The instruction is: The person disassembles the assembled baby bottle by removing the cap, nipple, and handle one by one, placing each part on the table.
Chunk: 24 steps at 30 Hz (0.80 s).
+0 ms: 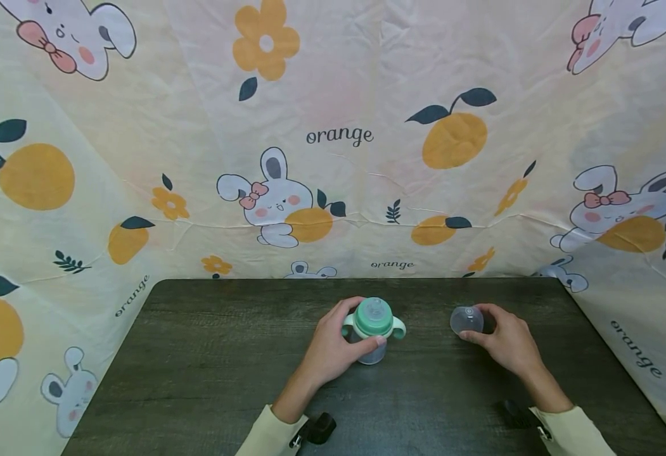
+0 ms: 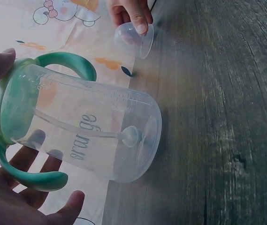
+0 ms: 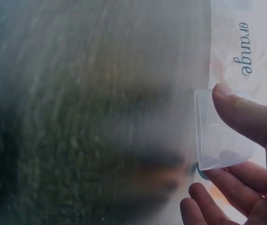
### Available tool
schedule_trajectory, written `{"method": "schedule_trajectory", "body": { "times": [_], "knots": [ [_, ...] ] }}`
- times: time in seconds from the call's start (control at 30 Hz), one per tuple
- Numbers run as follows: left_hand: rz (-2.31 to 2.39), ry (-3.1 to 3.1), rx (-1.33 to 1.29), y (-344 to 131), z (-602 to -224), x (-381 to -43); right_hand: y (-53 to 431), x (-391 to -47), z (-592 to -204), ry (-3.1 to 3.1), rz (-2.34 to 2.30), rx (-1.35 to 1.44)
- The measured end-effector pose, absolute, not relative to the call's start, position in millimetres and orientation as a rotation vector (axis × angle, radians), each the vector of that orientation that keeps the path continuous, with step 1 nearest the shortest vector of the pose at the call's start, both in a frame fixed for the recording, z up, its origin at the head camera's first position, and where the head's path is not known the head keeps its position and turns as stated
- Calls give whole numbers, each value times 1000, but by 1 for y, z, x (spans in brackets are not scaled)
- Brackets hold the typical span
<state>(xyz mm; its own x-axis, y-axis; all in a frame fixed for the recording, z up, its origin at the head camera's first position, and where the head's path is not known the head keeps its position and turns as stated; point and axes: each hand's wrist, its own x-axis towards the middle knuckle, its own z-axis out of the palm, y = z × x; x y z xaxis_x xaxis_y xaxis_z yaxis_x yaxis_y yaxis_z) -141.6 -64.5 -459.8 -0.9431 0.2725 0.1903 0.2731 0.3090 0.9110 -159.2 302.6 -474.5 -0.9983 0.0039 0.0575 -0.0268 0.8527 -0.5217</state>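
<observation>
Head view: two forearms (image 1: 295, 396) in pale sleeves (image 1: 272, 436) reach forward over a dark counter (image 1: 224, 354). The left grip (image 1: 335, 345) grasps a clear, green-topped sippy cup (image 1: 374, 326), upright near the counter's middle, thumb across its front, index finger behind. Well apart to the cup's right, the right grip (image 1: 506, 339) pinches a small clear cap (image 1: 462, 320) between thumb and fingers.

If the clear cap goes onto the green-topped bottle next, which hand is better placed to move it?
Probably the right hand: it already pinches the clear cap between thumb and fingers. The left hand is around the bottle, so it seems better placed to steady that.
</observation>
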Motion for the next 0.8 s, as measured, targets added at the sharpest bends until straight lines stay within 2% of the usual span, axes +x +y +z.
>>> {"method": "schedule_trajectory", "body": {
  "times": [0.8],
  "knots": [
    [-1774, -2524, -539, -63, -463, -141, 312, -161, -480, -2996, 845, 12]
  ]
}}
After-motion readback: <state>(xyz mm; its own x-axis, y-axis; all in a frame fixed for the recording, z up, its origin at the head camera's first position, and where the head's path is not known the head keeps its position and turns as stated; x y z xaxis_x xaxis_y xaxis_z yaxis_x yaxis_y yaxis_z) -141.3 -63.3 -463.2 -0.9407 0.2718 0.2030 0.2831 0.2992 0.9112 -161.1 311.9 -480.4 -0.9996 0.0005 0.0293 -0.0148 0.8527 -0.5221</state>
